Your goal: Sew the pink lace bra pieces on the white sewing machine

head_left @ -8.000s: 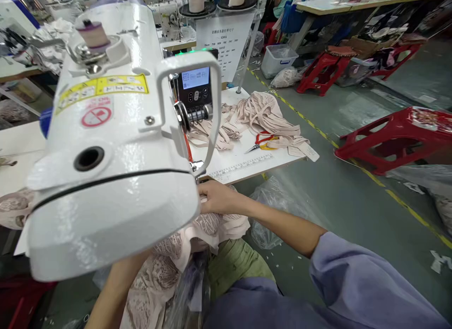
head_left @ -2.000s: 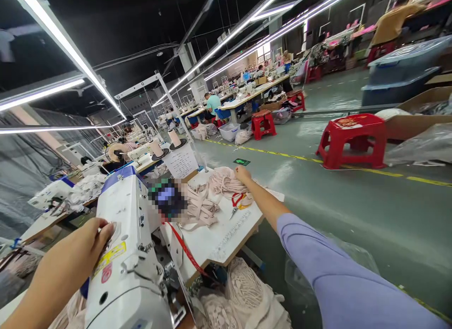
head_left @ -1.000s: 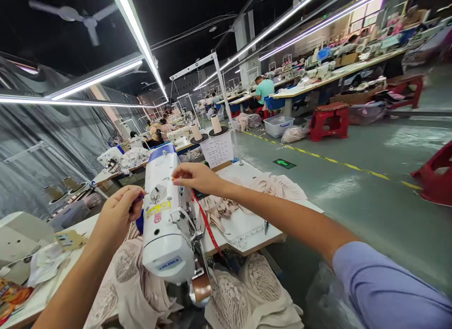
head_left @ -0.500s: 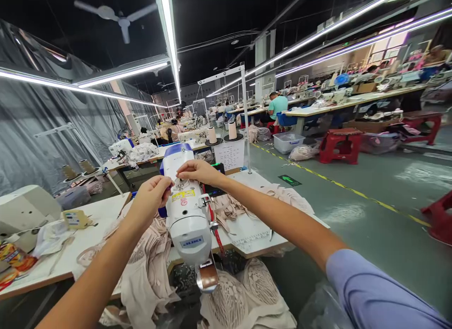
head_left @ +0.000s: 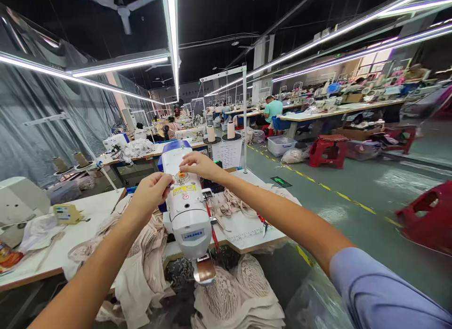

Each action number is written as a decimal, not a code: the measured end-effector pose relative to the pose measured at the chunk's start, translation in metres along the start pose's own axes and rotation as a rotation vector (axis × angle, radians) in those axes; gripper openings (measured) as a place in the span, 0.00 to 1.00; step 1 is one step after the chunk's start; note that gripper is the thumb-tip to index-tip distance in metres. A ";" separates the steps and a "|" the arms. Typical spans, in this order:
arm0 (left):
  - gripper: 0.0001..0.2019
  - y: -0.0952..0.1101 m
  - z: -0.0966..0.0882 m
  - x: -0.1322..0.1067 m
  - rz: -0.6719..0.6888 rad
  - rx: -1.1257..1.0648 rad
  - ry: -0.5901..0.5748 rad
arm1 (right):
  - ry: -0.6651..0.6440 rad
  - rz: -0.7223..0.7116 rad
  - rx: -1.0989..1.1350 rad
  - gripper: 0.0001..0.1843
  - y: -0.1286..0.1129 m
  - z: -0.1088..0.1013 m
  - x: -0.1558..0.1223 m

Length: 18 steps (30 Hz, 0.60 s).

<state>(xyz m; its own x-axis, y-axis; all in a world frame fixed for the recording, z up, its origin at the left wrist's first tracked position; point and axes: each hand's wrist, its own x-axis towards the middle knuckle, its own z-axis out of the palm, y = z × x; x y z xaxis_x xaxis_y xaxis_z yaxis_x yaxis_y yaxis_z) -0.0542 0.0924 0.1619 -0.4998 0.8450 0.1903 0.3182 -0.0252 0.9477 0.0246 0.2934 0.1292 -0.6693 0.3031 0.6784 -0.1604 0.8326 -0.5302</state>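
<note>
A white and blue sewing machine (head_left: pixel 193 215) stands in front of me, its head pointing towards me. My left hand (head_left: pixel 154 190) is at the left side of its arm, thumb and forefinger pinched together; anything between them is too fine to make out. Over the top of the machine, my right hand (head_left: pixel 200 166) is also pinched, just above a small orange part (head_left: pixel 181 175). What its fingertips hold, if anything, cannot be seen. Beige bra pieces (head_left: pixel 226 296) with a lace pattern lie stacked below the machine head, and more beige fabric (head_left: pixel 141 263) hangs at its left.
Two thread cones (head_left: pixel 230 130) sit on a stand behind the machine. Scissors (head_left: pixel 264 226) lie on the white table (head_left: pixel 243 234) to the right. A second machine (head_left: pixel 23 201) is at the far left. Red stools (head_left: pixel 328 150) and a plastic bin (head_left: pixel 280 145) stand along the aisle; a person (head_left: pixel 273 108) sits farther back.
My view has shifted slightly. My right hand has lifted a little off the machine top, uncovering the orange part. The left hand stays pinched beside the machine.
</note>
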 end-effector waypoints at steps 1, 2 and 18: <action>0.12 0.001 0.000 -0.001 -0.003 0.003 -0.010 | 0.055 -0.073 -0.094 0.13 -0.001 -0.002 0.003; 0.12 0.002 0.000 -0.001 -0.002 0.001 -0.023 | 0.088 -0.163 -0.204 0.12 -0.002 -0.004 0.005; 0.15 0.005 -0.014 -0.033 0.009 -0.103 -0.193 | -0.286 -0.405 -0.478 0.10 -0.020 -0.033 -0.017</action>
<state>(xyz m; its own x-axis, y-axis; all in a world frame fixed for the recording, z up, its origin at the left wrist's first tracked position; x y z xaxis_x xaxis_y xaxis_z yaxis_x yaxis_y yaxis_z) -0.0471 0.0572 0.1643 -0.3308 0.9308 0.1557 0.2335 -0.0791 0.9691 0.0636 0.2871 0.1449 -0.7999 -0.1551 0.5798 -0.1448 0.9874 0.0644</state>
